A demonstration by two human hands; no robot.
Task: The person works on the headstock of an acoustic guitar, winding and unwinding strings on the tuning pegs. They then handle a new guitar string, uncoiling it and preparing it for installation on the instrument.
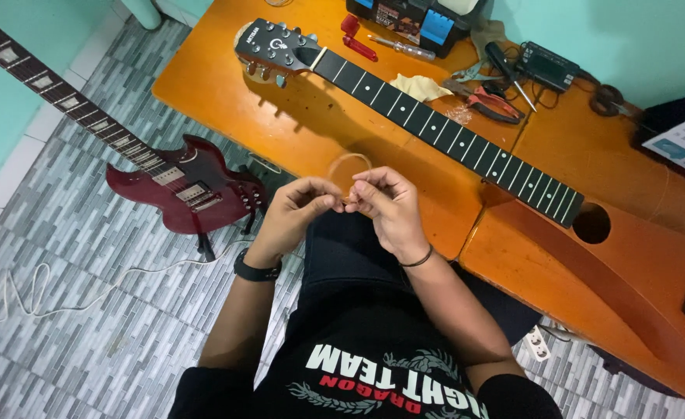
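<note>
Both hands meet over the lap, left hand (296, 208) and right hand (385, 203) pinching a coiled string (350, 167), probably to keep it from springing loose; guitar (435, 128) lies across the worktop (280, 116) just beyond.

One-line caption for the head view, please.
Both hands, left hand and right hand, pinch a thin coiled guitar string over an orange acoustic guitar on the orange wooden table.

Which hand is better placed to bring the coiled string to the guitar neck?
Probably the right hand: both pinch the coiled string, but it sits nearer the guitar neck than the left hand.
</note>
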